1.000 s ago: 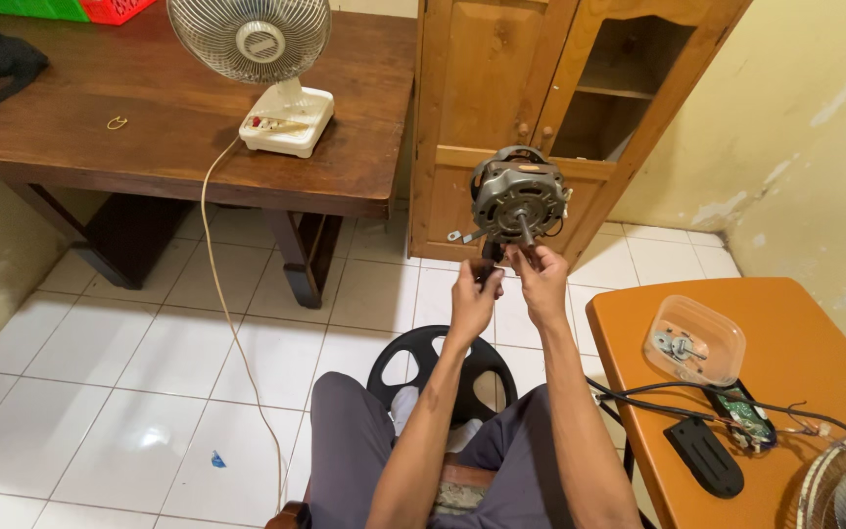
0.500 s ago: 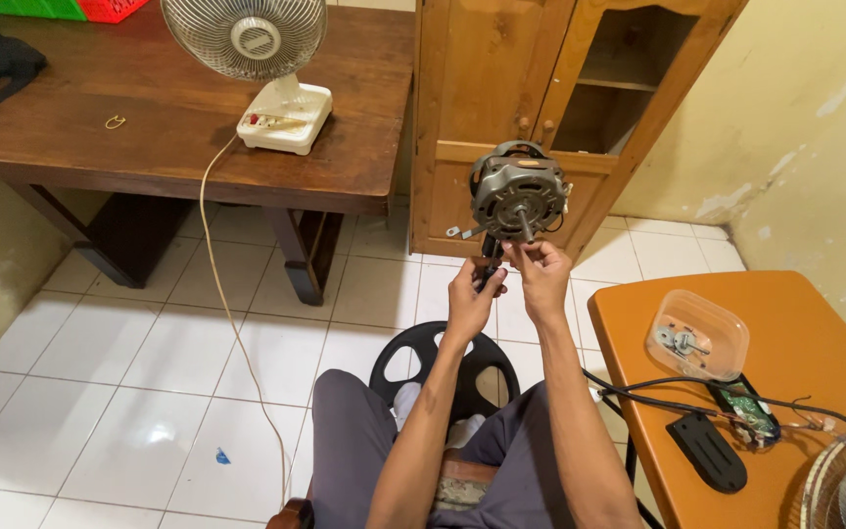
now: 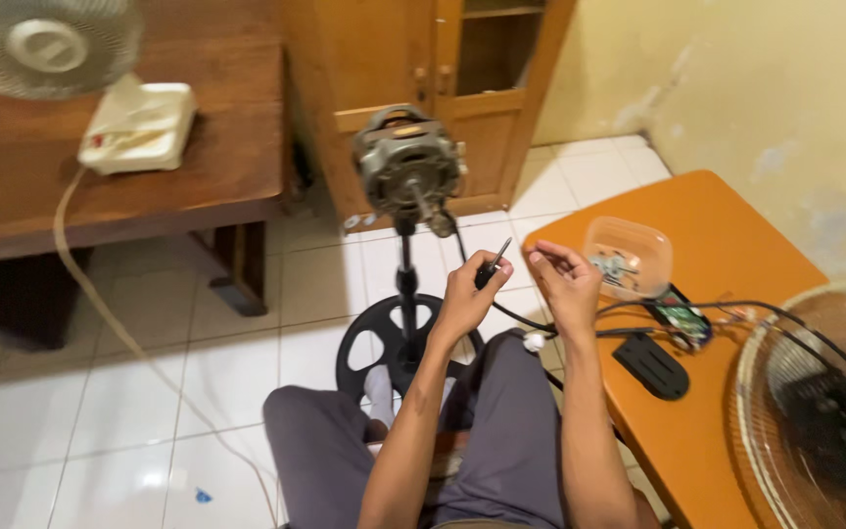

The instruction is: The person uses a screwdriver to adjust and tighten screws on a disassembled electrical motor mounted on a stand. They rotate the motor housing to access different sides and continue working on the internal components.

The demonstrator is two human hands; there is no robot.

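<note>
A bare grey fan motor (image 3: 408, 167) sits on top of a black stand pole (image 3: 406, 284) with a round black base (image 3: 384, 343) on the floor. My left hand (image 3: 472, 294) is below and right of the motor, closed around a black-handled screwdriver (image 3: 493, 263) that points up. My right hand (image 3: 565, 284) is beside it over the edge of the orange table (image 3: 736, 235). Its thumb and forefinger are pinched on something tiny that I cannot make out. A clear plastic tub (image 3: 627, 257) with small parts stands just right of that hand.
On the orange table lie a black cover plate (image 3: 650, 364), a small circuit board with wires (image 3: 682, 321) and a fan guard (image 3: 815, 402). A black cable (image 3: 482, 294) hangs from the motor. A wooden desk (image 3: 149, 186) holds a white table fan (image 3: 100, 88); a wooden cabinet (image 3: 423, 59) stands behind.
Both hands have come down off the motor, down and to the right. The left still has the screwdriver; the right now sits pinched near the clear tub. The view has swung right.
</note>
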